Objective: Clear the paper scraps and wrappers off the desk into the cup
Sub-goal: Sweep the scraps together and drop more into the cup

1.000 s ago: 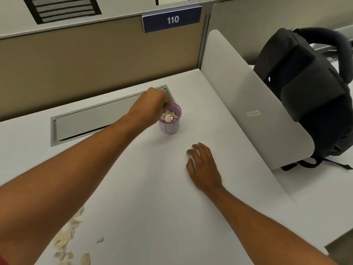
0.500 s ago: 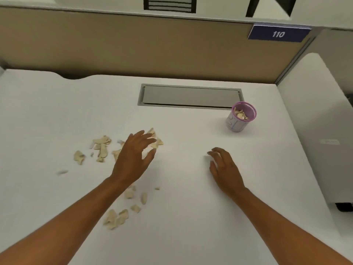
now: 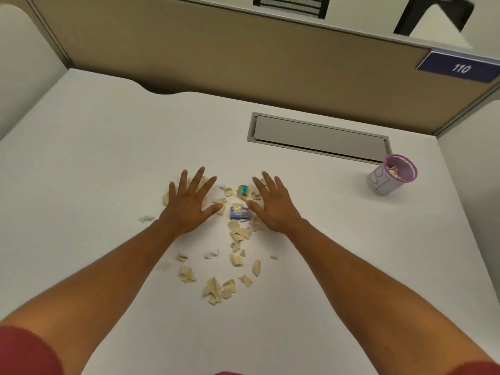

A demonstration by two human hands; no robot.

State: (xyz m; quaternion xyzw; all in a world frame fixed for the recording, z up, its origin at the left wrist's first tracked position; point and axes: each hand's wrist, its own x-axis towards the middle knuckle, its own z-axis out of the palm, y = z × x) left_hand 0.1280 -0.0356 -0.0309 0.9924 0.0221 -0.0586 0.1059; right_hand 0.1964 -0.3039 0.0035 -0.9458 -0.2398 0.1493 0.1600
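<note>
Beige paper scraps [image 3: 238, 234] lie scattered across the middle of the white desk [image 3: 108, 147]. Among them are a blue wrapper [image 3: 238, 213] and a small yellow-and-blue wrapper [image 3: 243, 189]. My left hand [image 3: 189, 204] lies flat with fingers spread on the left side of the pile, covering some scraps. My right hand [image 3: 272, 205] lies flat and spread on the right side, its thumb touching the blue wrapper. The pink mesh cup [image 3: 392, 174] stands far right, partly filled with scraps.
A grey cable hatch [image 3: 319, 138] is set into the desk behind the pile. A tan partition [image 3: 216, 50] closes the back, with a blue sign "110" [image 3: 460, 68]. White side panels [image 3: 24, 63] flank the desk. More scraps [image 3: 216, 289] lie nearer me.
My left hand left the cup and came back to the scrap pile. My right hand moved left onto the pile. The view swung left, so the cup sits far right.
</note>
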